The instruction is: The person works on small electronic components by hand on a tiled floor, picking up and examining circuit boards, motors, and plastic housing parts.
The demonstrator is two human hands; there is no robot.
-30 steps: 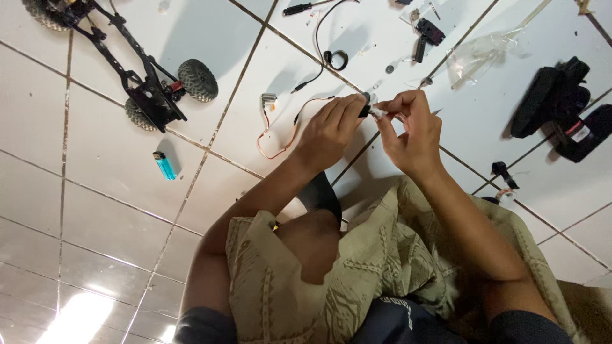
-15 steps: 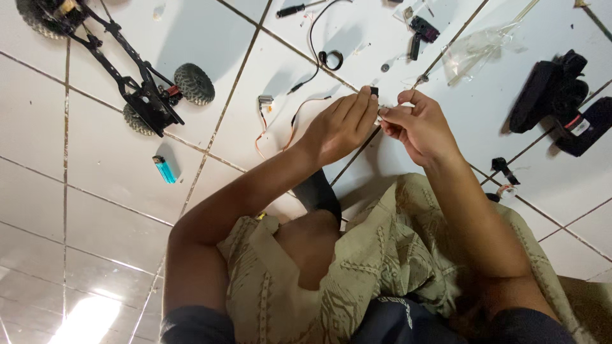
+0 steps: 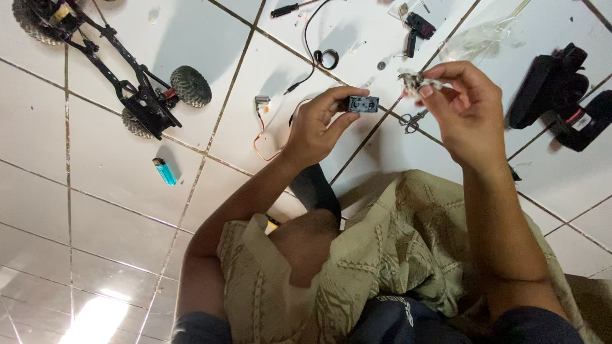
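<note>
The left hand (image 3: 315,127) pinches a small black box-shaped part (image 3: 363,104) between thumb and fingertips, above the white tiled floor (image 3: 95,172). The right hand (image 3: 468,108) is closed around a crumpled pale wad (image 3: 413,80) just beside that part. Farther left on the floor lie a model car chassis (image 3: 127,89) and a blue lighter (image 3: 165,171).

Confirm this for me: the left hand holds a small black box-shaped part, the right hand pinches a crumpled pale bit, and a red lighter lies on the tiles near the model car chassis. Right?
Not quite. The lighter is blue, not red, as the head view shows. The rest stands: the left hand holds the small black box-shaped part, the right hand pinches the crumpled pale bit, and the lighter lies on the tiles near the model car chassis.
</note>
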